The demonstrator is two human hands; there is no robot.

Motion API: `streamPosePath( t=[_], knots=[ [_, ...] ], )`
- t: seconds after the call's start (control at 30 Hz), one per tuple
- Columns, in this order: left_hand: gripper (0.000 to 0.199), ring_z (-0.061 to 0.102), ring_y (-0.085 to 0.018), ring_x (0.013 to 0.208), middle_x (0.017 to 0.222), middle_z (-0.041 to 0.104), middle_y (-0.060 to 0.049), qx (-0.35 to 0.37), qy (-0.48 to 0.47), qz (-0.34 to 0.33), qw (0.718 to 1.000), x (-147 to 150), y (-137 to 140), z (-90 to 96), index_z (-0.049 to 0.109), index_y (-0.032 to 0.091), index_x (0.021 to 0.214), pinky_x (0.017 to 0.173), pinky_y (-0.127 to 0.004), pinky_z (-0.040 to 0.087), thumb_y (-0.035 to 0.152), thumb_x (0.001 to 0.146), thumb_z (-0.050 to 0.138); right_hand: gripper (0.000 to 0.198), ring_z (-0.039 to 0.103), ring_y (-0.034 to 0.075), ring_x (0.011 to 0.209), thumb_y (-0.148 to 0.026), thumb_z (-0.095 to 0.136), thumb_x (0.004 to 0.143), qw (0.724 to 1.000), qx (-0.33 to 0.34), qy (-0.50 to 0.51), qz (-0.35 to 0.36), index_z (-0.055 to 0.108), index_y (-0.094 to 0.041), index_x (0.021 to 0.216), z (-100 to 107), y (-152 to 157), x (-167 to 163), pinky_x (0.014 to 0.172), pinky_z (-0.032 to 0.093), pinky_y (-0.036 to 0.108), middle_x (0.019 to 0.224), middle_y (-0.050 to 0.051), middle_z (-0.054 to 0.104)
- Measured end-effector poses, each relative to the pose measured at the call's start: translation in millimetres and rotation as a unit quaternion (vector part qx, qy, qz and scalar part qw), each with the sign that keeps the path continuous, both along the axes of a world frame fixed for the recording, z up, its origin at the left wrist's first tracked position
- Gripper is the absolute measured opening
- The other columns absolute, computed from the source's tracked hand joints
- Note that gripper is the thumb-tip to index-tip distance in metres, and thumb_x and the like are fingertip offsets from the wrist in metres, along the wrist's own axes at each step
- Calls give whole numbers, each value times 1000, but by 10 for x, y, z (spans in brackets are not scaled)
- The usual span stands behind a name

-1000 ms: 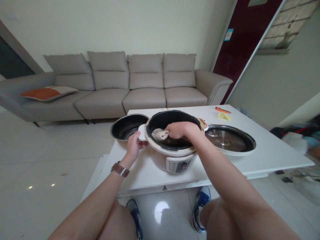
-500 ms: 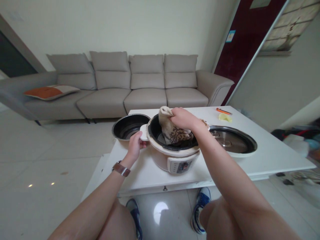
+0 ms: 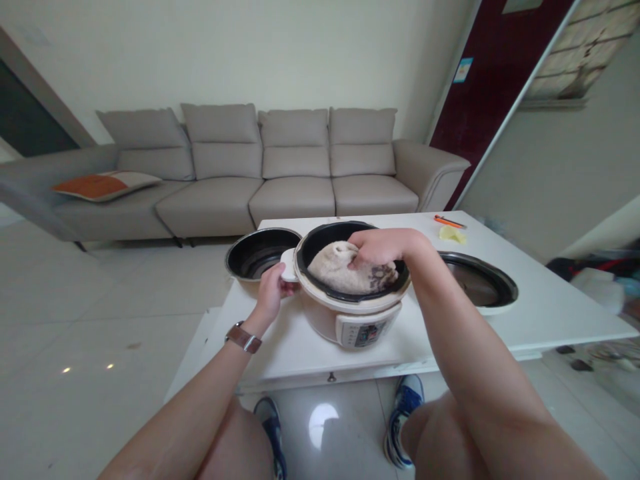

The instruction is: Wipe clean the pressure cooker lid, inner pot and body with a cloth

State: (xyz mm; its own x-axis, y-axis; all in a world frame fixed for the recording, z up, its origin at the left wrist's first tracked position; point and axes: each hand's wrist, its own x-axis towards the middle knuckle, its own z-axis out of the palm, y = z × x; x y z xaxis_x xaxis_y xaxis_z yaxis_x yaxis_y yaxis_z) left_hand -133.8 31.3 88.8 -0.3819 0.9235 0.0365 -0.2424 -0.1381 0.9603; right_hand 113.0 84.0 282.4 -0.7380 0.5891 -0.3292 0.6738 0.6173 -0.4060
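A white electric pressure cooker (image 3: 323, 313) with a front control panel stands lidless on the white table. My left hand (image 3: 273, 287) is closed around the cooker's white side handle (image 3: 289, 265). Inside the cooker's black cavity, my right hand (image 3: 377, 247) grips a beige cloth (image 3: 333, 267) with a dark pattern; the cloth lies bunched against the inner wall. Some of the right fingers are hidden in the cloth and behind the hand. Just left of the cooker sits a black inner pot (image 3: 263, 243).
An oval-looking lid (image 3: 483, 280) lies right of the cooker, partly behind my right arm. Farther back on the table (image 3: 530, 287) are a yellow piece (image 3: 453, 234) and an orange pen-like item (image 3: 449, 221). A grey sofa (image 3: 295, 200) stands behind.
My right hand has pushed the cloth lower and flatter into the cooker, and its wrist is now bent more. My left hand stays on the handle.
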Motion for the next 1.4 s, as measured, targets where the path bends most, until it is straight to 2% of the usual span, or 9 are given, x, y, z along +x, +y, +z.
streamPosePath(
  t=[0.13, 0.37, 0.57, 0.73, 0.9, 1.0, 1.13, 1.27, 1.4],
  knots=[
    [39, 52, -12, 43, 59, 59, 1, -9, -11, -7, 1000, 0, 0, -1, 63, 16, 80, 37, -21, 42, 53, 73, 71, 22, 67, 22, 88, -17, 59, 79, 987, 125, 35, -95, 75, -12, 94, 86, 64, 156, 67, 42, 24, 95, 7, 77],
    [44, 57, -15, 45, 63, 63, -1, -20, -31, -13, 999, 25, 11, 8, 63, 15, 86, 38, -23, 43, 55, 70, 70, 30, 65, 26, 103, -17, 52, 89, 954, 252, 122, -104, 72, -9, 110, -87, 9, -130, 85, 42, 28, 119, 17, 74],
    [42, 59, -16, 47, 62, 63, 0, -24, -40, -8, 999, 35, 10, 22, 62, 16, 85, 40, -24, 45, 53, 68, 71, 25, 65, 21, 93, -12, 52, 85, 973, 150, 165, 65, 73, -13, 99, -260, -108, -420, 84, 43, 25, 110, 12, 77],
    [42, 54, -14, 41, 60, 62, 0, -27, -32, -1, 999, 22, 9, 26, 61, 16, 82, 37, -23, 42, 54, 68, 71, 19, 62, 18, 83, -13, 56, 79, 981, 46, 146, 119, 73, -14, 89, -161, -110, -307, 74, 43, 24, 94, 4, 75],
    [43, 56, -15, 43, 62, 65, -2, -30, -33, -6, 999, 25, 10, 32, 63, 15, 87, 37, -23, 42, 53, 69, 70, 13, 60, 18, 74, -20, 67, 68, 996, -52, 46, 49, 75, -15, 78, 41, -142, -4, 64, 42, 24, 74, -2, 68],
    [42, 55, -15, 42, 60, 64, -2, -29, -32, -3, 999, 39, 9, 42, 63, 15, 85, 37, -23, 42, 54, 68, 69, 15, 59, 18, 71, -21, 70, 63, 999, -49, 4, -8, 75, -15, 76, 111, -140, 152, 62, 42, 24, 68, -2, 65],
    [43, 56, -15, 44, 60, 63, -1, -28, -39, -7, 999, 52, 6, 57, 64, 16, 85, 38, -24, 43, 54, 67, 70, 21, 61, 21, 78, -24, 68, 65, 998, -8, 41, -57, 76, -14, 82, 157, -118, 258, 64, 43, 24, 74, 0, 67],
    [43, 56, -16, 44, 61, 64, -2, -34, -48, -19, 998, 58, 10, 63, 63, 16, 87, 38, -24, 43, 53, 67, 69, 21, 61, 21, 80, -28, 64, 69, 994, 8, 100, -32, 74, -15, 83, 156, -189, 210, 67, 44, 24, 76, -1, 66],
    [40, 53, -14, 41, 58, 62, -1, -37, -48, -8, 998, 65, 19, 60, 62, 16, 85, 37, -23, 41, 52, 69, 68, 13, 57, 17, 73, -21, 61, 66, 997, -27, 72, 21, 70, -16, 73, 112, -347, 109, 61, 41, 23, 71, -1, 63]
  ],
)
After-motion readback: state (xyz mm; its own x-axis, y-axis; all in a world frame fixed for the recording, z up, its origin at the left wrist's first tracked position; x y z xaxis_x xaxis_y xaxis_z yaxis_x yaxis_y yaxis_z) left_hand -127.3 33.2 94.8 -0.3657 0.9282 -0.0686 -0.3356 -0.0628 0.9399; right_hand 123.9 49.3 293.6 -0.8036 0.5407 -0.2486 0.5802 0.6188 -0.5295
